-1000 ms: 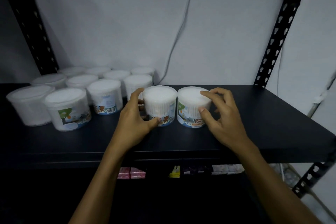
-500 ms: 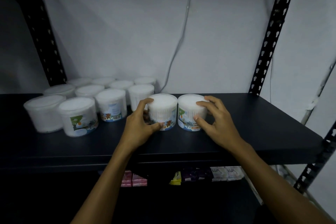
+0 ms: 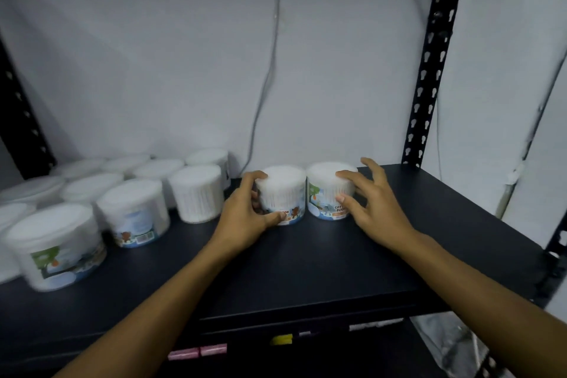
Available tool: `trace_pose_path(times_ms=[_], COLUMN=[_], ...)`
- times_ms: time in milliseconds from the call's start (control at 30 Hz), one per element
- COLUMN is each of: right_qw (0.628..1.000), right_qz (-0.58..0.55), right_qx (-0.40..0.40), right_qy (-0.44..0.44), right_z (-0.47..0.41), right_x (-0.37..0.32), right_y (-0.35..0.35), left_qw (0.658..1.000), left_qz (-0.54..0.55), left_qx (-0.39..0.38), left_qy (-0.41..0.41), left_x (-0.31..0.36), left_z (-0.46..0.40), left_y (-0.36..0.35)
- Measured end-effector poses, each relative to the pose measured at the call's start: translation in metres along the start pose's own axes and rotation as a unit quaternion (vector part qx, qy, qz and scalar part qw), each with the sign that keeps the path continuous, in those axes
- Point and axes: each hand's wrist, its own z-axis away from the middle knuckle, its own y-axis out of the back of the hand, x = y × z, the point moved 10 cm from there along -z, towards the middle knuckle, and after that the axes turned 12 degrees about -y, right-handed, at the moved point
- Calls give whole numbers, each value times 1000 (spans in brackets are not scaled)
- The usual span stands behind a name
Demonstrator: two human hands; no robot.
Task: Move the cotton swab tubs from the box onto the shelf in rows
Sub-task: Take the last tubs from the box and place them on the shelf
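Observation:
Two white cotton swab tubs stand side by side on the dark shelf, near the back wall. My left hand wraps the left tub from its left side, thumb on the label. My right hand grips the right tub from its right side, fingers over the lid edge. Several more tubs stand in rows on the left part of the shelf. The box is out of view.
A black perforated upright rises at the back right, another at the far left. A thin cable hangs down the white wall. Small pink and yellow packs show on the level below.
Both hands have pushed the two tubs further back on the shelf toward the wall. The view has shifted, so the rows at the left appear lower and closer.

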Motion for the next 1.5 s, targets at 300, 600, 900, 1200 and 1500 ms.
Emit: trace_pose_path(times_ms=[300, 600, 900, 1200, 1500], right_qw=[998, 986, 971, 977, 974], right_qz=[6, -42, -122, -67, -105], right_qx=[40, 103, 105, 125, 107], right_qy=[-52, -126, -179, -160, -168], right_z=[-38, -70, -91, -102, -101], right_x=[70, 125, 161, 164, 165], right_y=[54, 92, 102, 102, 102], left_qw=[999, 998, 1000, 999, 989], left_qz=[34, 24, 12, 12, 141], left_qx=[-19, -30, -4, 2, -35], left_qy=[-30, -39, -27, -40, 2], left_x=[4, 5, 6, 8, -1], left_z=[-71, -121, -148, -157, -150], left_y=[-90, -162, -192, -197, -191])
